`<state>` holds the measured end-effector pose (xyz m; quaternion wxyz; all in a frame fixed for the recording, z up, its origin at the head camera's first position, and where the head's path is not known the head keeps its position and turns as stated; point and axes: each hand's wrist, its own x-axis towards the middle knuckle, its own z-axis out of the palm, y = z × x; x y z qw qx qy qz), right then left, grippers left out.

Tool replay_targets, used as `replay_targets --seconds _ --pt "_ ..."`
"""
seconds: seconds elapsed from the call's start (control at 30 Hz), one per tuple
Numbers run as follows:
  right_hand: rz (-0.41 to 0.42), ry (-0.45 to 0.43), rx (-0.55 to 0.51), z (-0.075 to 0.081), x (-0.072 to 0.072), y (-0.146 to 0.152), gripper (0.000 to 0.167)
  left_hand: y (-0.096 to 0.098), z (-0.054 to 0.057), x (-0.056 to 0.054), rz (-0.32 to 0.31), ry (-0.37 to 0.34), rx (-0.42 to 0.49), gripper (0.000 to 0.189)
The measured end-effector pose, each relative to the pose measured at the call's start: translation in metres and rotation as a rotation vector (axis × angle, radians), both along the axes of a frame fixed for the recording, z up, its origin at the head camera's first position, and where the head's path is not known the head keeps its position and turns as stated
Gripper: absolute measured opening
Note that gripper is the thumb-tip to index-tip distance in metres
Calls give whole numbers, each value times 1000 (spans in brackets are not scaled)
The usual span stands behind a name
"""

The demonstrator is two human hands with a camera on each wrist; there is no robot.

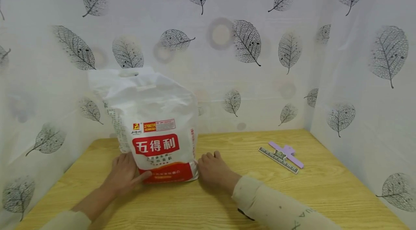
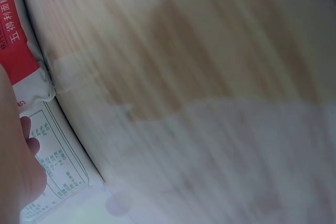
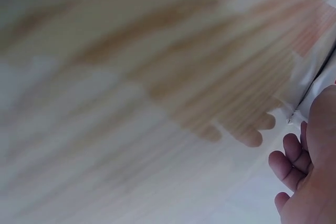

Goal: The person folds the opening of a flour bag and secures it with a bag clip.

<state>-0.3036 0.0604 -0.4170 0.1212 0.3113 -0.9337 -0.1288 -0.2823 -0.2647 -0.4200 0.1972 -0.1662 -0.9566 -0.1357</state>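
Observation:
A white and red flour bag [image 1: 162, 114] stands upright on the wooden table in the head view, its top folded slack and tipped to the left. My left hand [image 1: 125, 174] grips its lower left corner, thumb across the red front and fingers along the side. In the left wrist view, part of the bag [image 2: 52, 156] with green print shows beside that hand [image 2: 18, 166]. At the lower right corner my right hand [image 1: 216, 172] rests against the bag. The right wrist view shows this hand [image 3: 310, 177] with loosely bent fingers beside the bag's edge.
A lilac clip [image 1: 287, 152] with a dark, ruler-like patterned strip [image 1: 278, 160] lies on the table [image 1: 234, 201] to the right. White leaf-print sheeting [image 1: 214, 74] closes off the back and both sides.

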Motion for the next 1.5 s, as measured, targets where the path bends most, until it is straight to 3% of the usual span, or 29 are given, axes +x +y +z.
replay_targets --seconds 1.07,1.5 --pt "-18 34 -9 -3 -2 31 16 36 3 -4 33 5 -27 90" --pt "-22 24 -56 -2 -2 42 17 45 -1 -9 48 16 -54 92"
